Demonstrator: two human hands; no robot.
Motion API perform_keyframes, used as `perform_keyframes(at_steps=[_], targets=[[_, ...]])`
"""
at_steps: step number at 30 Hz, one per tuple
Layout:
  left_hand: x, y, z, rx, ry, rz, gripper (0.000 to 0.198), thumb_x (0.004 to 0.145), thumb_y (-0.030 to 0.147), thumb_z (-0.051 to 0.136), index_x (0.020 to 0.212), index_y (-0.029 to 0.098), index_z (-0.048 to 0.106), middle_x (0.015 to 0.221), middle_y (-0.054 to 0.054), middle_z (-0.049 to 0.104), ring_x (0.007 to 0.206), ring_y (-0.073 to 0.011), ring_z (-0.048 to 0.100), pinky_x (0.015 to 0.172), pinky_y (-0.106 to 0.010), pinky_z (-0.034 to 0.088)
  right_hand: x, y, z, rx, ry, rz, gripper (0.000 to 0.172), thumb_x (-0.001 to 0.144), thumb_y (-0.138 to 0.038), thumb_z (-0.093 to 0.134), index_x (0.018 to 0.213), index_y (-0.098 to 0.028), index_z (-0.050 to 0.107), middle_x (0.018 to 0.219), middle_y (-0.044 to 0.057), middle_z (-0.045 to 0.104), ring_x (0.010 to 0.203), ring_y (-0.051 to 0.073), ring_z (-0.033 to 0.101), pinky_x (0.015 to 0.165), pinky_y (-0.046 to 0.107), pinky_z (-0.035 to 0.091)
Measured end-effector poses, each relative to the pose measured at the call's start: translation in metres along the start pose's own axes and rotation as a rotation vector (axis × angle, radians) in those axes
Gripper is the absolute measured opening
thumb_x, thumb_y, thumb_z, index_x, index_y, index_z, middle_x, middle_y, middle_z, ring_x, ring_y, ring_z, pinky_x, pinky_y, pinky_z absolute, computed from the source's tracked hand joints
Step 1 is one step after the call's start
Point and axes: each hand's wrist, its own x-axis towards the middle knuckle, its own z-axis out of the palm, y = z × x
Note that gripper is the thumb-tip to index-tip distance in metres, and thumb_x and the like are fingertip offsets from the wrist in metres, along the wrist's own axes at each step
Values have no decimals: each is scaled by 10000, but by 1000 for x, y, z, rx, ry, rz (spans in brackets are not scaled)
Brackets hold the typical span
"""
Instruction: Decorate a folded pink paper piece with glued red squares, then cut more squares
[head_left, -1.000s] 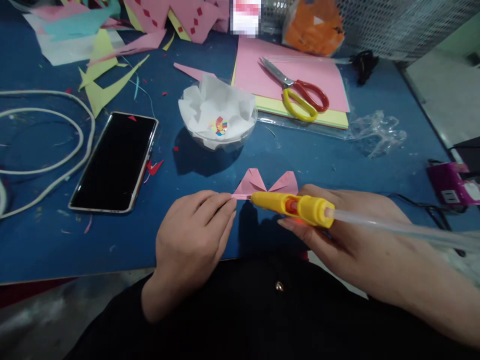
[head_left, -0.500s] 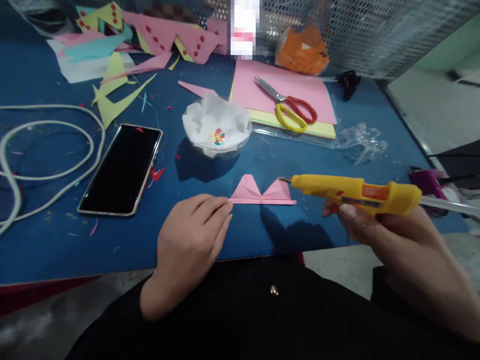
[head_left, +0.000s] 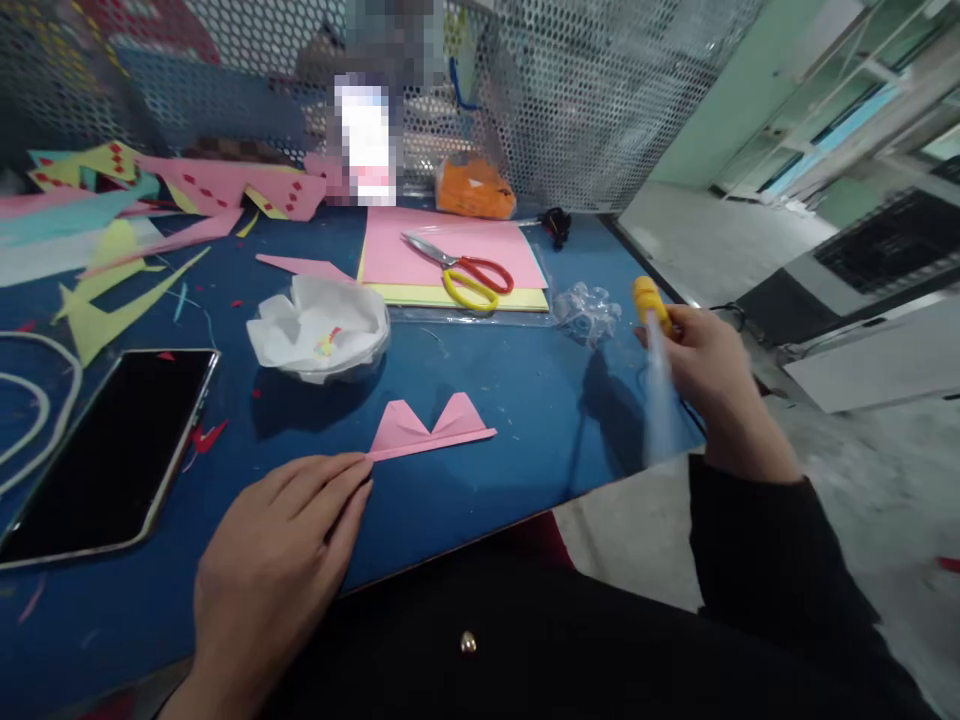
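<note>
A folded pink paper piece [head_left: 431, 427] with two points lies on the blue table [head_left: 510, 380]. My left hand [head_left: 277, 560] rests flat beside it, fingers stretched out, fingertips touching its left corner. My right hand [head_left: 705, 375] is closed around a yellow glue gun [head_left: 649, 300] at the table's right edge. The gun is held away from the paper, and its clear glue stick is smeared by motion.
A black phone [head_left: 105, 455] lies at the left beside a white cable [head_left: 37, 420]. A clear bowl lined with white tissue [head_left: 322, 330] stands behind the pink piece. Scissors [head_left: 465, 275] lie on pink and yellow sheets [head_left: 420, 265]. Paper scraps [head_left: 112, 230] crowd the back left. Crumpled plastic [head_left: 592, 312] lies right.
My right hand has carried the glue gun off the pink piece, to the right and out to the table's edge. The view has swung right. My left hand stays at the paper's corner.
</note>
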Motion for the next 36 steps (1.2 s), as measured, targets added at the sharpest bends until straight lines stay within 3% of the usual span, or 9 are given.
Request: perform_keyframes(at_steps=[8, 16, 18, 19, 21, 22, 24, 27, 36], targets=[[2, 0, -1, 10, 23, 27, 187, 980, 189, 563, 1067, 141, 722, 1025, -111, 772, 956, -298, 680, 846, -476, 530, 44, -5, 46, -371, 17, -35, 263, 854, -248, 577, 986, -85, 735, 1112, 253, 631, 804, 285, 609, 700, 404, 423], [4, 7, -2, -24, 37, -67, 141, 941, 173, 636, 1030, 177, 745, 1000, -72, 785, 936, -265, 701, 823, -424, 548, 36, -15, 35, -502, -13, -40, 364, 899, -203, 572, 1113, 58, 708, 1137, 366, 650, 953, 361, 652, 703, 428, 370], [5, 9, -2, -26, 34, -85, 140, 936, 162, 642, 1023, 177, 750, 992, -67, 788, 938, -256, 704, 826, -408, 551, 20, -20, 28, -499, 81, -56, 446, 864, -235, 658, 1212, 43, 664, 1246, 376, 611, 1055, 412, 629, 743, 456, 384], [5, 9, -2, -32, 32, -93, 139, 934, 159, 644, 1019, 178, 753, 992, -65, 789, 940, -252, 707, 833, -403, 553, 8, -24, 25, -454, 220, -108, 468, 839, -251, 702, 1237, -6, 665, 1256, 337, 628, 1062, 407, 637, 764, 462, 402], [6, 9, -2, -41, 26, -113, 135, 932, 162, 648, 1010, 184, 757, 988, -59, 791, 935, -244, 716, 839, -396, 556, -22, -35, 22, -275, 446, -283, 304, 870, -254, 688, 1139, -114, 714, 1101, 214, 721, 1000, 348, 673, 823, 468, 435], [6, 9, -3, -40, 22, -121, 131, 932, 166, 650, 1002, 188, 758, 985, -56, 791, 932, -243, 720, 835, -394, 557, -39, -43, 23, -164, 475, -423, 203, 901, -258, 670, 1063, -147, 722, 1000, 162, 745, 959, 303, 685, 827, 437, 455], [7, 9, -3, -22, 16, -129, 124, 932, 174, 653, 997, 192, 757, 987, -54, 792, 932, -244, 727, 819, -392, 554, -71, -63, 28, -3, 328, -658, 126, 920, -238, 679, 1031, -190, 711, 986, 102, 752, 930, 237, 696, 811, 368, 477], [10, 9, -5, 33, 6, -108, 138, 927, 170, 661, 1032, 186, 750, 1020, -62, 790, 932, -252, 730, 798, -396, 542, -102, -92, 43, 104, 71, -808, 42, 941, -212, 664, 959, -203, 701, 957, 57, 758, 833, 200, 673, 797, 358, 456], [29, 26, -3, 86, -14, 16, 119, 906, 162, 680, 1003, 146, 747, 996, -71, 782, 965, -291, 697, 833, -432, 512, -104, -118, 82, 49, 32, -881, 83, 914, -126, 673, 879, -184, 720, 961, 35, 761, 847, 197, 621, 883, 366, 400]])
